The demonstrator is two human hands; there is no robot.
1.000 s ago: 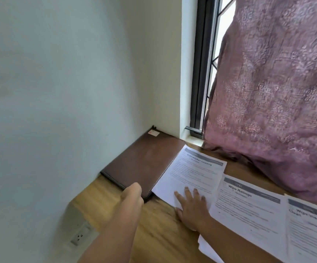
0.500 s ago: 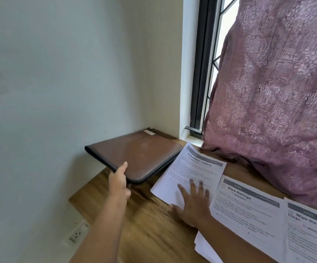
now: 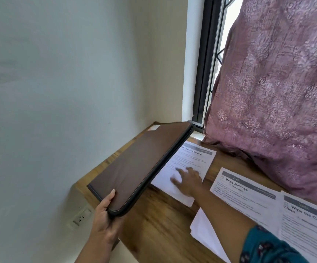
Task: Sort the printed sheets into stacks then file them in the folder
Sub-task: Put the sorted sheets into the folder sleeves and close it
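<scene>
We see the brown folder (image 3: 142, 166) gripped at its near corner by our left hand (image 3: 104, 215), its long axis slanting up over the bench (image 3: 159, 226) toward the window, while just right of the folder our right hand (image 3: 189, 180) rests flat, fingers spread, on the Dishwasher Loading sheet (image 3: 187, 164).

The left hand (image 3: 104, 223) and its forearm are bare, with no sleeve, watch or ring visible. The thumbnail is long and unpainted. The right hand (image 3: 189, 182) is also bare; higher on this arm is a teal sleeve (image 3: 266, 247) with a small dark and reddish pattern.
</scene>
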